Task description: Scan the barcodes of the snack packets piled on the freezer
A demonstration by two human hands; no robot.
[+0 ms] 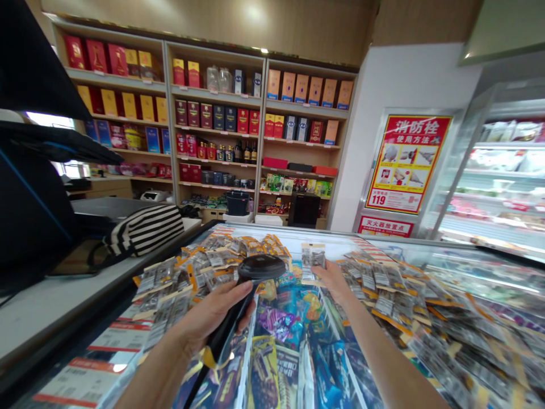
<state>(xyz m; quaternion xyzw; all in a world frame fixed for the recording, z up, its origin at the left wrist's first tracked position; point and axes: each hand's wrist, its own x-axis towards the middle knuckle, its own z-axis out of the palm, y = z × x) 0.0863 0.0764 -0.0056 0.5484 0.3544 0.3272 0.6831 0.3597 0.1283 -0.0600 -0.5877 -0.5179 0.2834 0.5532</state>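
My left hand (221,312) is wrapped round the grip of a black handheld barcode scanner (260,266), its head tilted forward and its cable running down toward me. Between the fingers of my right hand (331,279) is a small snack packet (312,260) with printed text on its pale side, held up just right of the scanner head. Left of the scanner lies a heap of similar packets (213,260) with orange ends. A larger pile of packets (395,289) spreads over the freezer glass on the right.
Below the hands, a glass-topped chest freezer shows wrapped ice creams (279,324) in wire compartments. Price labels (102,358) line its left side. A striped bag (147,230) rests on the left counter (25,335) near a dark monitor. Shelves of boxed bottles (217,116) stand behind.
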